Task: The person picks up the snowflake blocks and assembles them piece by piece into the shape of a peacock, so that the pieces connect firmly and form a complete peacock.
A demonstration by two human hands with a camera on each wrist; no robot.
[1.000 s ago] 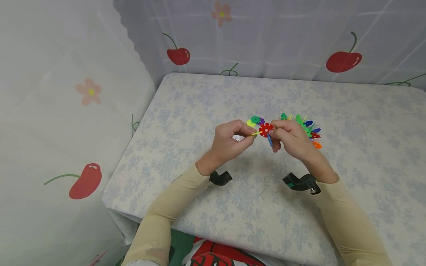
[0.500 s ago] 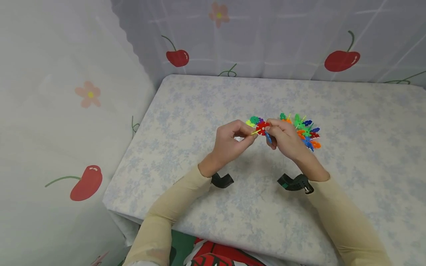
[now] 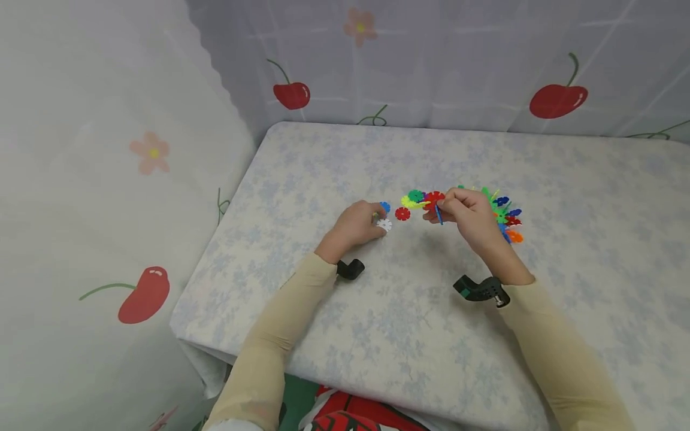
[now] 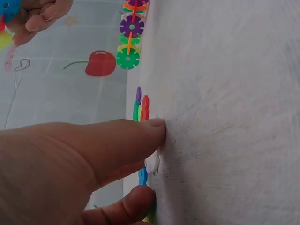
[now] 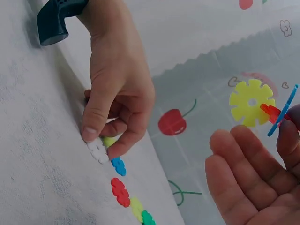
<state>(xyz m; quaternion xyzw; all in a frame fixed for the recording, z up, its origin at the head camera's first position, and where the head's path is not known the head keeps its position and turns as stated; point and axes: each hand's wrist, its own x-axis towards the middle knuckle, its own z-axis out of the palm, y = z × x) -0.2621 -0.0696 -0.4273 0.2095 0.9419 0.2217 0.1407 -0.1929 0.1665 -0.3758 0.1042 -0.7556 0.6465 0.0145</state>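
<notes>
My left hand (image 3: pixel 353 226) is low at the tabletop, its thumb and a finger pinching the edges of a white snowflake disc (image 5: pixel 97 151) that lies on the cloth. Raised off the table, my right hand (image 3: pixel 474 218) holds several notched plastic snowflake discs slotted together: a red disc (image 3: pixel 434 197), a blue disc (image 5: pixel 284 110) seen edge-on, and a yellow disc (image 5: pixel 244 103). In the right wrist view its other fingers stretch out under them. A loose blue disc (image 3: pixel 385 206) and a loose red disc (image 3: pixel 402 214) lie near my left fingers.
Loose green (image 3: pixel 415 196), yellow and purple discs lie behind the red one. A many-coloured chain of joined discs (image 3: pixel 502 215) rests to the right, partly behind my right hand. The floral tablecloth (image 3: pixel 302 173) spreads around; a printed curtain hangs behind.
My left hand has let go of the yellow disc and moved left and down to the white disc. My right hand keeps the joined discs, turned so the yellow one points left.
</notes>
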